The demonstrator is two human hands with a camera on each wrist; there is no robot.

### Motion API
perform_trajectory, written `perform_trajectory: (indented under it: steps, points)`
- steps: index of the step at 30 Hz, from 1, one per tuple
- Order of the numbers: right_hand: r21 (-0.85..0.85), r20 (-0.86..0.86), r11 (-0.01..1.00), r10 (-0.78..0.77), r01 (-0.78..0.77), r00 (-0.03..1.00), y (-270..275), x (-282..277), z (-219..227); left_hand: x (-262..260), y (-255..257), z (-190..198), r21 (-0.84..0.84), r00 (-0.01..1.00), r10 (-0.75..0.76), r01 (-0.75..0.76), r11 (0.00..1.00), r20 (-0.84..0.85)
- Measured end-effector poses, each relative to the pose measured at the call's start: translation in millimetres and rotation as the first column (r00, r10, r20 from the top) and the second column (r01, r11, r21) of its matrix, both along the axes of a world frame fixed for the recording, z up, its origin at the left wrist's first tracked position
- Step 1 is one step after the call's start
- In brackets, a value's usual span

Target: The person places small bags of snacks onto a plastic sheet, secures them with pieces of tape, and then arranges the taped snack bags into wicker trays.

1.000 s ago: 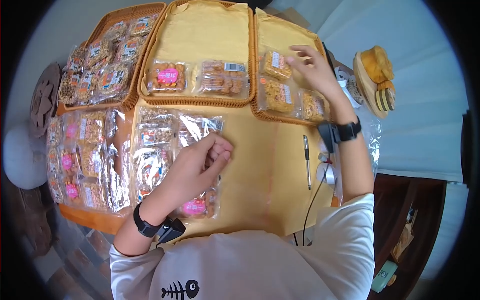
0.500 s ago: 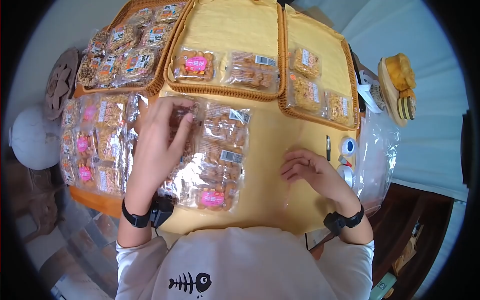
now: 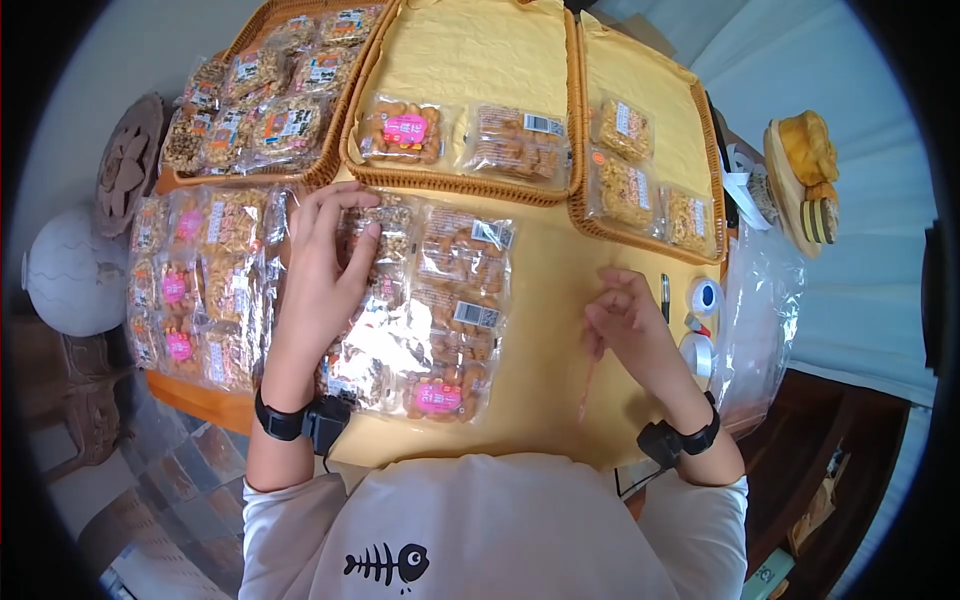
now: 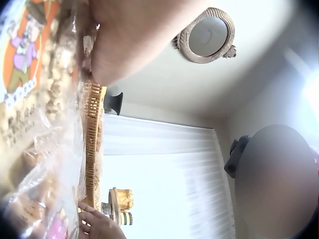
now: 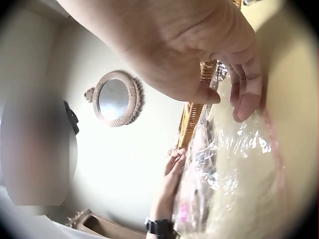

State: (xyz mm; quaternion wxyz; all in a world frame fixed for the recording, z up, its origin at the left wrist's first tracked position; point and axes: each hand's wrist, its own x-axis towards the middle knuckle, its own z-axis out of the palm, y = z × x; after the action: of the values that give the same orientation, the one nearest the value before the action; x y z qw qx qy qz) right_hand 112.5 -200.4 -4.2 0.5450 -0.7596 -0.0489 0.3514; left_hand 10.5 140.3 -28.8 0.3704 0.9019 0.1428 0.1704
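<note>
A big clear plastic bag (image 3: 395, 330) lies flat in front of me, filled with rows of packaged snacks. My left hand (image 3: 325, 255) rests on its upper left part, fingers and thumb spread over a nut snack pack (image 3: 385, 240). Twisted dough snack packs (image 3: 460, 345), some with pink labels, form the bag's right column. Beyond them the bag's film runs to a pink strip (image 5: 271, 134). At that strip is my right hand (image 3: 635, 330), fingers loosely bent and fingertips (image 5: 244, 107) right at the film. Its thumb stands apart from the fingers.
Behind lie three wicker baskets: nut packs in the left (image 3: 345, 130), two dough snack packs in the middle (image 3: 460, 190), three yellow snack packs in the right (image 3: 650, 240). Another filled bag (image 3: 205, 290) lies left. A pen (image 3: 665, 297), tape rolls (image 3: 706, 297) and clear film (image 3: 765, 320) lie right.
My right hand has come back from the right basket to the bag's pink strip. The left hand has shifted up and left over the bag, and its fingers have spread. The head view has shifted.
</note>
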Motion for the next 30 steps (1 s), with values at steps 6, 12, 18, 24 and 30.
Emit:
perform_trajectory:
  steps: [6, 12, 18, 24, 30]
  points:
    - [-0.357, 0.149, 0.916, 0.250, -0.183, 0.957, 0.3, -2.7, 12.6, -0.2, -0.6, -3.4, -0.005, 1.000, 0.013, -0.012, 1.000, 0.010]
    - [-0.357, -0.036, 0.903, 0.243, -0.240, 0.969, 8.7, 3.7, 15.1, -0.4, 0.2, -6.4, 0.010, 1.000, 0.007, -0.007, 1.000, 0.031]
    - [-0.316, 0.505, 0.947, 0.215, -0.053, 0.836, 6.3, -1.8, -5.1, -1.4, 1.4, -6.9, 0.032, 1.000, 0.001, -0.002, 0.999, 0.029]
    - [-0.202, 0.526, 0.979, 0.101, 0.009, 0.844, 7.2, 1.5, -16.3, -0.7, 0.1, -5.7, 0.010, 1.000, 0.011, -0.011, 1.000, 0.008]
    - [0.009, 0.164, 1.000, 0.001, -0.002, 0.986, 7.8, 17.8, -21.5, -1.3, 1.4, -8.1, 0.030, 1.000, -0.003, 0.003, 1.000, 0.023]
